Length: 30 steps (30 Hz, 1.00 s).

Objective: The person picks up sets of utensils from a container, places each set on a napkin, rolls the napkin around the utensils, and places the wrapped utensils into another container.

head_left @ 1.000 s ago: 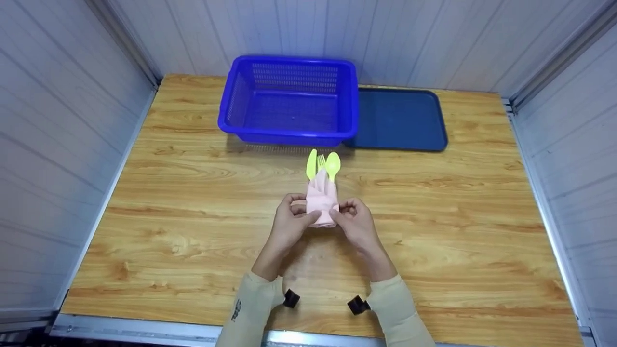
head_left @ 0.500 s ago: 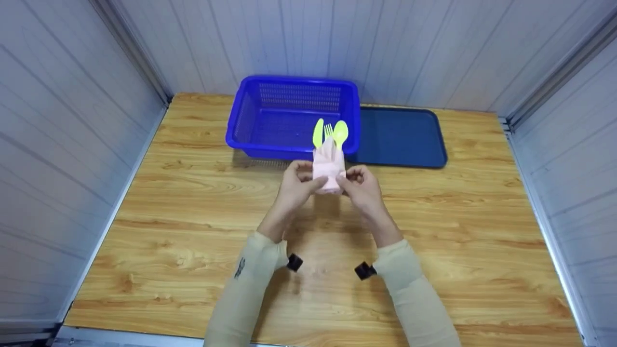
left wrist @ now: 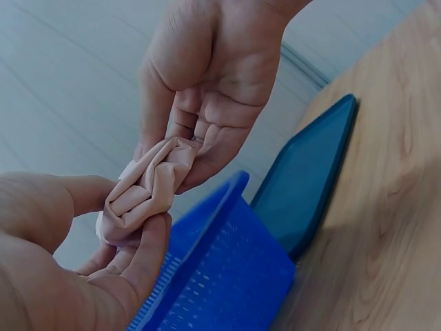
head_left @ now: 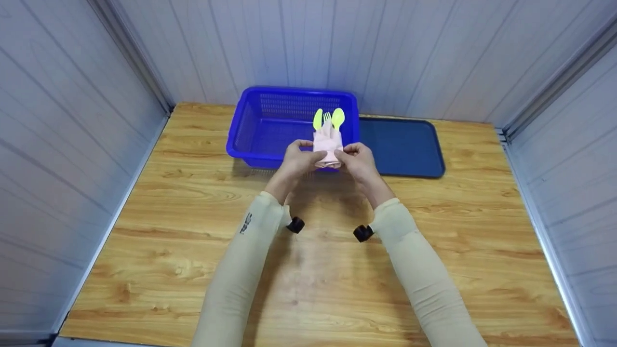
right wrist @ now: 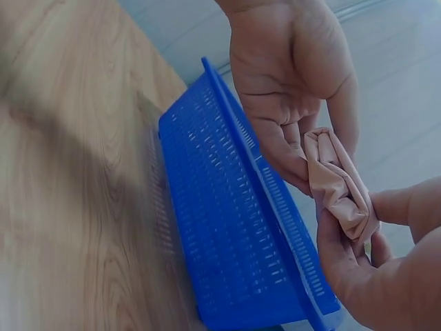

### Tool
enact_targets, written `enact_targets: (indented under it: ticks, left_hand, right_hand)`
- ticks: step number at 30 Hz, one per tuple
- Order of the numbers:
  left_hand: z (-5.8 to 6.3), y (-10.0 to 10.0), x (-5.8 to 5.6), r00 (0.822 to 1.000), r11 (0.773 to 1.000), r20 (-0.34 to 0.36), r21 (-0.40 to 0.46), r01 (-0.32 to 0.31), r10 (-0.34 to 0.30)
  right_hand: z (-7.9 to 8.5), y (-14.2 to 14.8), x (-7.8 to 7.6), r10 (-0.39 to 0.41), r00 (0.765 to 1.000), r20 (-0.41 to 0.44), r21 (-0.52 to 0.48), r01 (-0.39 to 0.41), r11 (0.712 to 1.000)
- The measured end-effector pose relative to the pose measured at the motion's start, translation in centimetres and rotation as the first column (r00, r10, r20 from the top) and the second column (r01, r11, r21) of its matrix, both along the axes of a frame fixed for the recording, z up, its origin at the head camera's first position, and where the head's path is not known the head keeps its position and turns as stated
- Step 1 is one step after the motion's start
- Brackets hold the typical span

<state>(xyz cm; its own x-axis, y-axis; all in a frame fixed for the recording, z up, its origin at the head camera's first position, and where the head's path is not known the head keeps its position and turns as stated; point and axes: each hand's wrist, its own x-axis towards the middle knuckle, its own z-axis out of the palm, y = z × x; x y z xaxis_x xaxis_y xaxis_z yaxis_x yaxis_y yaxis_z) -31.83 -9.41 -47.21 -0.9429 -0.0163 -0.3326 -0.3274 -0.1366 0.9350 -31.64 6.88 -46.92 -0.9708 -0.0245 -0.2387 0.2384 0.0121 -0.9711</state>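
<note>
A folded pink napkin (head_left: 328, 144) wraps a yellow-green plastic knife (head_left: 317, 119), fork (head_left: 327, 116) and spoon (head_left: 338, 118), whose upper ends stick out at the far end. My left hand (head_left: 300, 159) pinches the napkin's left side, thumb on top, and my right hand (head_left: 359, 160) pinches its right side the same way. The bundle is held up over the near right part of the blue basket (head_left: 232, 140). In both wrist views the napkin's folded bottom end (left wrist: 151, 183) shows between the two hands, and the cutlery is hidden there.
To the right of the basket lies a dark blue tray (head_left: 402, 147), its left side partly hidden by the basket. Both stand at the back of the wooden table (head_left: 318, 289), against a panelled wall (head_left: 308, 43). More panels rise on the left and right.
Both hands have lifted the napkin bundle and carried it forward, away from the body, from above the table to over the basket. The grip looks the same, and the head view has shifted slightly.
</note>
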Motion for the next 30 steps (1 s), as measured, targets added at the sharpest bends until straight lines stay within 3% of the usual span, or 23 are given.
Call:
enact_targets:
  ticks: [4, 7, 14, 17, 21, 30]
  left_hand:
    - [0.1, -0.2, -1.8, 0.999, 1.0, 0.035, -0.001, 0.02, -0.02]
    - [0.3, -0.4, -3.1, 0.998, 0.998, 0.042, -0.032, 0.046, -0.045]
    - [-0.4, -0.9, -5.9, 0.991, 0.988, 0.078, -0.106, 0.115, -0.107]
    - [-1.0, -1.1, -6.9, 0.983, 0.979, 0.119, -0.126, 0.158, -0.143]
    - [-1.6, -1.4, -7.8, 0.967, 0.965, 0.179, -0.155, 0.21, -0.181]
    - [-2.3, -1.8, -9.6, 0.93, 0.91, 0.29, -0.277, 0.309, -0.227]
  right_hand:
    - [-0.2, -0.5, -1.6, -0.012, 0.999, 0.036, -0.066, 0.014, 0.998]
    - [-0.4, -0.9, -2.8, -0.024, 0.999, 0.039, -0.058, 0.026, 0.998]
    - [-1.0, -1.8, -5.5, -0.013, 0.998, 0.055, 0.106, 0.007, 0.994]
    - [-1.4, -2.2, -6.4, 0.008, 0.999, 0.053, 0.255, -0.021, 0.967]
    - [-1.8, -2.7, -7.3, 0.042, 0.997, 0.061, 0.417, -0.064, 0.907]
    - [-2.6, -3.7, -9.3, 0.051, 0.991, 0.127, 0.511, -0.109, 0.852]
